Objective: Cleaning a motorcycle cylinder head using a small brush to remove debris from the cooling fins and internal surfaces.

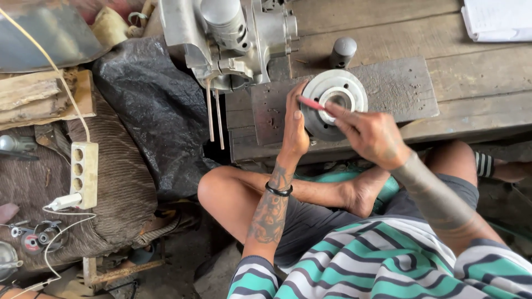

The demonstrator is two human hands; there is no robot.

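Head view showed the right hand (pixel 372 135) pinching a thin red tool (pixel 311 103) in a closed grip, while the left hand (pixel 295 130) steadied the round metal disc (pixel 334 103) on a wooden block (pixel 388 88). Disc likely heavy, rigid; best held by its rim.

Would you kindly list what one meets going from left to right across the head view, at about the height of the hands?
White power strip → black plastic sheet → left hand → round metal disc → right hand holding a red-handled tool → bare wooden planks.
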